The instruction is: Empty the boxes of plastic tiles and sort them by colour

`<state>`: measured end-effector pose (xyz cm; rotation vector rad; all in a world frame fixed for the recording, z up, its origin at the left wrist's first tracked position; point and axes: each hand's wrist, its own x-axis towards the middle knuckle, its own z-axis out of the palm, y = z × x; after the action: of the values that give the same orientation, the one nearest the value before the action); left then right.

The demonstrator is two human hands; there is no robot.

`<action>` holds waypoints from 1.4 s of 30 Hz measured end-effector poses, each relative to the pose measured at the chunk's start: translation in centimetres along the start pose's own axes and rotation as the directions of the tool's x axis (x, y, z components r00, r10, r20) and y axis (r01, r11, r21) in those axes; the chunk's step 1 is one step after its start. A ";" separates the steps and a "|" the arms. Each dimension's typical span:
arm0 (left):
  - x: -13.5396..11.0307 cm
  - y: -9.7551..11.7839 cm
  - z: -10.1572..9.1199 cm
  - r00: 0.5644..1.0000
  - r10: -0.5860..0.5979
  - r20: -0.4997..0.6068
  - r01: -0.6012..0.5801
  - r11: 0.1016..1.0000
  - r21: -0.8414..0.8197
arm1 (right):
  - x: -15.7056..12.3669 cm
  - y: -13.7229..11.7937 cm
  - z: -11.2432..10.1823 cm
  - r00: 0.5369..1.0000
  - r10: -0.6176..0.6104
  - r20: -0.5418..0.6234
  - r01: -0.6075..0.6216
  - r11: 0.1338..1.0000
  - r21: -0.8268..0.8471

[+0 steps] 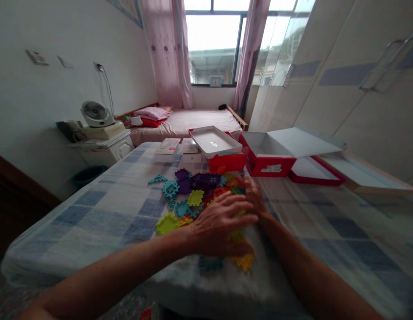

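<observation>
My left hand is over the near right part of a pile of plastic interlocking pieces, fingers stretched out and somewhat blurred. At the pile's right edge is my right hand, standing on its side, its fingers partly hidden behind the left hand. Purple pieces lie at the back of the pile. A teal piece and a lime green piece are left of the hands, with a larger lime green piece nearer me. In front of my left hand's heel lies a yellow piece.
Two white boxes stand at the table's back, beside a red box with a white tray-like lid resting on it. An open red box and a shallow red lid are farther right. The checked cloth covers the table.
</observation>
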<state>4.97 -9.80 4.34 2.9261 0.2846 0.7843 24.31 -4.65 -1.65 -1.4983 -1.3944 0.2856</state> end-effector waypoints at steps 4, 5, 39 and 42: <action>-2.8 2.0 0.6 0.942 0.237 0.237 -0.242 0.970 -0.006 | 1.6 -2.6 0.3 0.973 -0.197 0.119 0.214 0.964 -0.155; -3.2 2.0 0.9 0.935 0.249 0.253 -0.258 0.966 0.005 | 2.0 -3.4 0.6 0.940 -0.263 0.217 0.303 0.936 -0.179; -3.6 -10.9 -1.1 0.716 -0.698 -0.009 0.668 0.688 -0.284 | -1.5 0.9 -2.2 0.978 -0.071 0.197 0.095 0.989 -0.116; -1.5 -8.2 -0.1 0.802 -0.597 -0.001 0.578 0.778 -0.248 | -1.5 1.0 -2.2 0.978 -0.069 0.198 0.094 0.989 -0.117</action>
<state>2.34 -2.11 2.56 2.3559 0.9840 0.7581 26.07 -6.81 -2.10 -1.5432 -1.6512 0.3027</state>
